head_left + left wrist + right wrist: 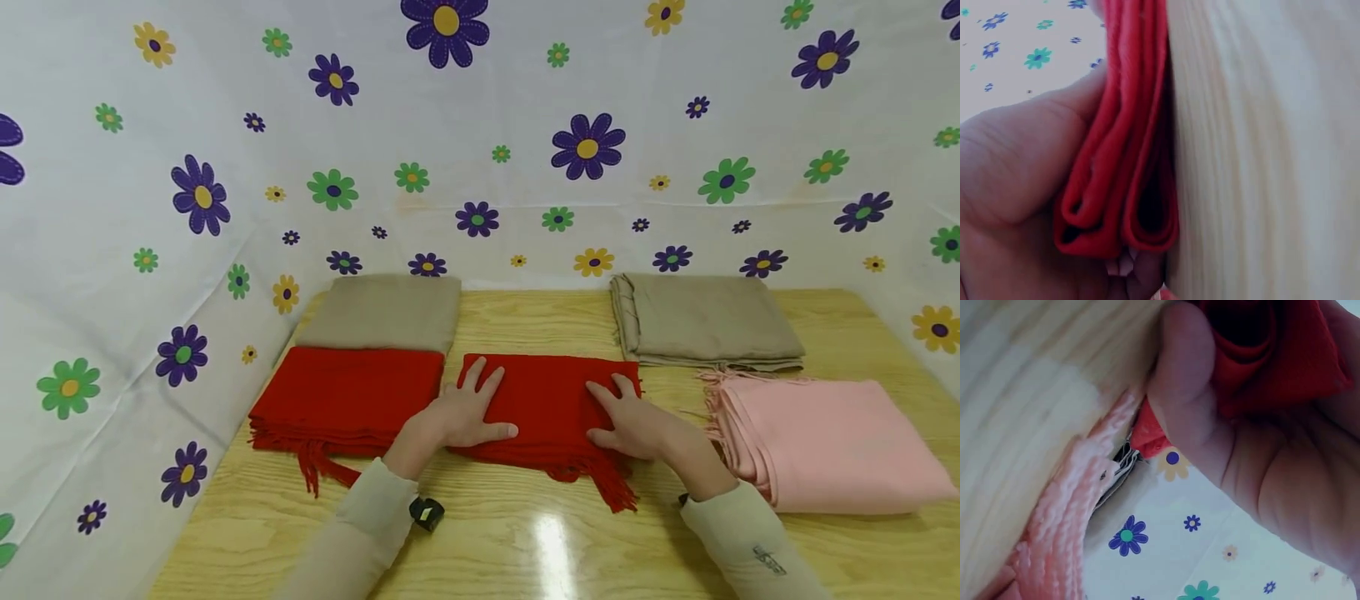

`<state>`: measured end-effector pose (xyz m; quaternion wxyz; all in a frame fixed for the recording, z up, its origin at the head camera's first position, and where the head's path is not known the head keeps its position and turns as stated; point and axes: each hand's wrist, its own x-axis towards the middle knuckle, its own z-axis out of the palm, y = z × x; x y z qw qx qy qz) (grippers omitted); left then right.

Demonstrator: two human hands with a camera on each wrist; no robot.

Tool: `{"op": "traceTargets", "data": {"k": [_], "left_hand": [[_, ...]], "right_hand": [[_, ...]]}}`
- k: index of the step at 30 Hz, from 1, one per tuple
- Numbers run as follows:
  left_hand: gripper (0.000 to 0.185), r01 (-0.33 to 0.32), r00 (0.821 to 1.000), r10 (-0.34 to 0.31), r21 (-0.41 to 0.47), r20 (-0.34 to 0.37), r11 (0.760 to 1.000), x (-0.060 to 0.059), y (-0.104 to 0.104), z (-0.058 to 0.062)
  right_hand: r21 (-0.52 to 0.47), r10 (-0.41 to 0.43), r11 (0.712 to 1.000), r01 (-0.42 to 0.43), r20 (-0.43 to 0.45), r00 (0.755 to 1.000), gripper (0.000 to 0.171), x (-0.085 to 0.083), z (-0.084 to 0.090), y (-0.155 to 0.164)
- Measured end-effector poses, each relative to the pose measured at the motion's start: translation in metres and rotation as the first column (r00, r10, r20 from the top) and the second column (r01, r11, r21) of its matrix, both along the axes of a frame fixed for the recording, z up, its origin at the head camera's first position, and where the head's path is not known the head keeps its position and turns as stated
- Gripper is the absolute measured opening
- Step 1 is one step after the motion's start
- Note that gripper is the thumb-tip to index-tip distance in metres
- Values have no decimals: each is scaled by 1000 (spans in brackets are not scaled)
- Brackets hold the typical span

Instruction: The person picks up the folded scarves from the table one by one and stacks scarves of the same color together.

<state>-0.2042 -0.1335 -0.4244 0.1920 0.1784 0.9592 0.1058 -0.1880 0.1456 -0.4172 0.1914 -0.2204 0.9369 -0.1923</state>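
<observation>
A folded red scarf (551,400) with fringe at its front right lies on the table in front of the person. The left hand (467,412) rests over its left end, fingers spread and thumb pointing right across the top. The left wrist view shows the scarf's stacked folds (1129,175) close beside this palm. At the other end, the right hand (628,417) touches the scarf with its fingers apart. In the right wrist view, one finger (1185,356) lies low against the wood beside the rolled red edge (1247,369).
Another folded red scarf (352,392) lies to the left, with a beige folded cloth (386,312) behind it. A second beige cloth (705,317) is at the back right, and a pink fringed scarf (832,442) sits in front of it. Flower-printed white fabric (510,100) surrounds the wooden table (480,533).
</observation>
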Motion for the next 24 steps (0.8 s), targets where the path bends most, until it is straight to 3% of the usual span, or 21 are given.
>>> {"op": "traceTargets", "data": {"k": [9,16,24], "left_hand": [[95,-7,1000,8,47,-24,999,14,-2,-5],[96,-10,1000,11,30,-21,999,25,0,-5],[96,-11,1000,11,22,-26,1000,30,2,-1]], "right_hand": [[-29,37,999,-38,-31,999,75,8,0,5],[-37,31,999,-31,-11,999,76,15,-2,7],[-17,13,1000,-13,12,1000,79,18,2,5]]}}
